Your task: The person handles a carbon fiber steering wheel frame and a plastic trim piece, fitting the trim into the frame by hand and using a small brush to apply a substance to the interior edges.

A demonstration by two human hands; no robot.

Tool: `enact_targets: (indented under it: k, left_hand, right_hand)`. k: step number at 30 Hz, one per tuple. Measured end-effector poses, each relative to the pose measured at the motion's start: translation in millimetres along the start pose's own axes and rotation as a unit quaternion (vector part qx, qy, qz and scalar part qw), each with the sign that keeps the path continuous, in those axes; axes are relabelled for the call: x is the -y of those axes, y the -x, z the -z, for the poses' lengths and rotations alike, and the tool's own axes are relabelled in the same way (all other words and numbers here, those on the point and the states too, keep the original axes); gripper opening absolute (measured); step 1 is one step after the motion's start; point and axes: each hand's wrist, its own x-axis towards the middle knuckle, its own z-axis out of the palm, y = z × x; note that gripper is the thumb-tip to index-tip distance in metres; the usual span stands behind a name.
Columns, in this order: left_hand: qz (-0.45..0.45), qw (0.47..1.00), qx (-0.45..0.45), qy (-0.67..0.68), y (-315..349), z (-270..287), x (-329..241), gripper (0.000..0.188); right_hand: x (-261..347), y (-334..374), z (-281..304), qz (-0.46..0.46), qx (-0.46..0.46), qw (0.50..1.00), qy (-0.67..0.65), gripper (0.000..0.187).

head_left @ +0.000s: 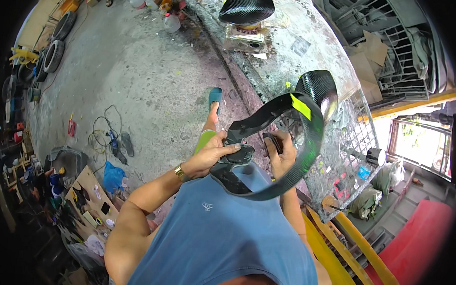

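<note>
I hold a glossy black carbon-fibre part (293, 129), a curved loop with a yellow-green tape patch, against my chest beside the table (316, 50). My left hand (212, 157) grips its lower end; my right hand (283, 154) clenches a small dark block on it.

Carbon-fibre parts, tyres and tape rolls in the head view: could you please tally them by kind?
Glossy black carbon-fibre parts: 2, curved one in both hands, rounded one on bench
Black rubber tyres by wall: 2
Black tape roll: 1
Total: 5
</note>
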Motion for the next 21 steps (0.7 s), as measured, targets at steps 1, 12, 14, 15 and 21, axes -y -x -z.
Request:
enact_targets:
  k: [1,12,14,15,21]
  left_hand:
    - [0.002,1.0,0.001,0.0,1,-1,0,0.034]
    - [-0.053,0.997,0.048,-0.025,0,-7,6,0.038]
    - [-0.043,0.998,0.046,-0.019,1,-7,7,0.038]
    - [-0.035,0.998,0.043,-0.013,1,-8,8,0.038]
    - [0.03,0.999,0.019,-0.007,2,-10,4,0.039]
  right_hand:
    - [-2,0,-2,0.008,-0.01,1.0,-0.005,0.019]
    - [-21,0,-7,0.09,-0.008,0.993,0.076,0.013]
    - [-32,1,-9,0.145,0.029,0.986,0.074,0.012]
    - [-35,-3,-8,0.145,0.005,0.988,0.058,0.013]
    - [-34,4,-16,0.037,0.06,0.996,-0.053,0.014]
